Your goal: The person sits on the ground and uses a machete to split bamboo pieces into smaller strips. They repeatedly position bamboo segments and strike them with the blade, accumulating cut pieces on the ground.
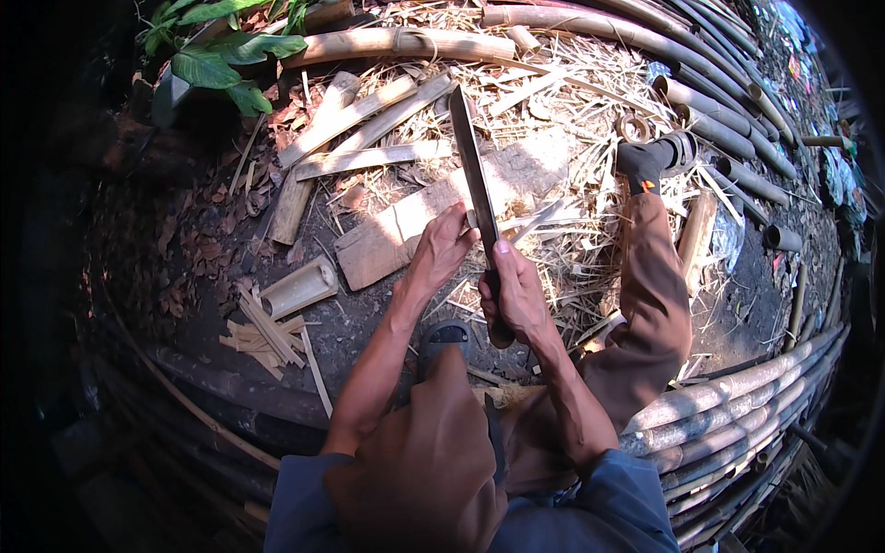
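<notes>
At frame centre, the right hand [516,300] clamps the handle of a long machete [474,180], while the left hand [441,247] pinches a thin bamboo strip [533,221] against the blade. A slip could cut those close fingertips.

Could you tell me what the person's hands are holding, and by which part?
The right hand grips a long knife by its handle. The left hand pinches a thin bamboo strip against the blade.
</notes>
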### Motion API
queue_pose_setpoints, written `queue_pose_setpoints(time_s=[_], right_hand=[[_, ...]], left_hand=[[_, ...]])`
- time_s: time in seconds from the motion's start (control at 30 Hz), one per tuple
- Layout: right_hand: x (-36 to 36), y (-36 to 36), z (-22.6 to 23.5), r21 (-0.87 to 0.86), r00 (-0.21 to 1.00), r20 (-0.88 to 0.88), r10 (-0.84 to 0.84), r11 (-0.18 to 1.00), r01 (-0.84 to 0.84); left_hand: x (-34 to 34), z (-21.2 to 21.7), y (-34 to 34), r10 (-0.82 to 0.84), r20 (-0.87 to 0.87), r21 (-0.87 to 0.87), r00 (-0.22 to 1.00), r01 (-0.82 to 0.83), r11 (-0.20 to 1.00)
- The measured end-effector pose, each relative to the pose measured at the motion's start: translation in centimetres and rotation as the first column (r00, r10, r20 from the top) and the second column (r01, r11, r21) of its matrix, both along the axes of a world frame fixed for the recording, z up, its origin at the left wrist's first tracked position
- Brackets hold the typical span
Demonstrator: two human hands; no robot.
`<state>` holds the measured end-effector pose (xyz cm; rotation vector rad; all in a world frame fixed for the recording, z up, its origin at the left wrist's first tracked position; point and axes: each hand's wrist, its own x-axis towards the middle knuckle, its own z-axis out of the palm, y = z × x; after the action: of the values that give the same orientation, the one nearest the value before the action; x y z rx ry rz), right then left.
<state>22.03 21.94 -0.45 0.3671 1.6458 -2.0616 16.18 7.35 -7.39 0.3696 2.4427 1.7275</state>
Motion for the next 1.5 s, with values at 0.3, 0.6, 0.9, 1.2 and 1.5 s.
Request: queue_pose_setpoints(time_s=[0.3,0.6,0.9,1.2,1.5], right_hand=[[0.1,0.0,0.5,0.008,1.0,0.003,-0.002,1.0,0.002],[0.1,-0.5,1.1,0.031,1.0,0.016,-0.012,0.999,0.011],[0.2,-0.5,1.3,0.223,0.988,-0.145,0.054,0.975,-0.021],[-0.3,-1.8,0.6,0.437,0.962,-0.253,0.102,0.899,0.02],[0.4,-0.3,0.3,0.48,0.946,-0.296,0.13,0.877,0.03]], left_hand=[[-0.3,-1.3,-0.2,-0.006,-0.044,-0.026,0.999,0.005,1.0],[-0.2,-0.8,0.0,0.024,-0.075,-0.037,0.997,-0.027,0.999],[-0.1,0.1,0.0,-0.001,-0.111,0.003,0.994,0.001,1.0],[0.0,0.2,-0.2,0.094,-0.119,-0.094,0.989,-0.105,0.99],[-0.8,0.2,0.7,0.019,-0.372,-0.095,0.928,-0.058,0.994]])
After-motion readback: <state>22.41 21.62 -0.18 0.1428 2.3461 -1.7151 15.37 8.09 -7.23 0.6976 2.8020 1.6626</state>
